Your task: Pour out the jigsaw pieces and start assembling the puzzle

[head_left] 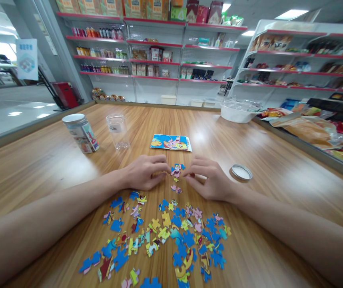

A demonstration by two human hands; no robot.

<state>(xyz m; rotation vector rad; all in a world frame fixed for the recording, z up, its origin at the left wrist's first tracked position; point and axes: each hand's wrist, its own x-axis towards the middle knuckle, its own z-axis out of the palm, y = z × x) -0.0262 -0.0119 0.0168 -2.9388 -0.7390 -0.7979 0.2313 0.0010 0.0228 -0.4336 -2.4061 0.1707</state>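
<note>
My left hand (146, 172) and my right hand (208, 176) face each other over the table, fingers curled and tips pinched at either side of a small joined cluster of puzzle pieces (176, 171). The cluster shows a pink figure with blue and yellow bits. A small pink puzzle piece (176, 189) lies just below it. Nearer me spread many loose puzzle pieces (188, 239), blue, yellow, pink and red. Beyond my hands lies a picture card (171, 143) with cartoon figures on blue.
At the left stand a printed can with a silver lid (81, 134) and a clear plastic jar (118, 132). A round metal-rimmed lid (241, 173) lies right of my right hand. Further back are a white basket (239, 112), snack packets (306, 130) and stocked shelves (156, 43).
</note>
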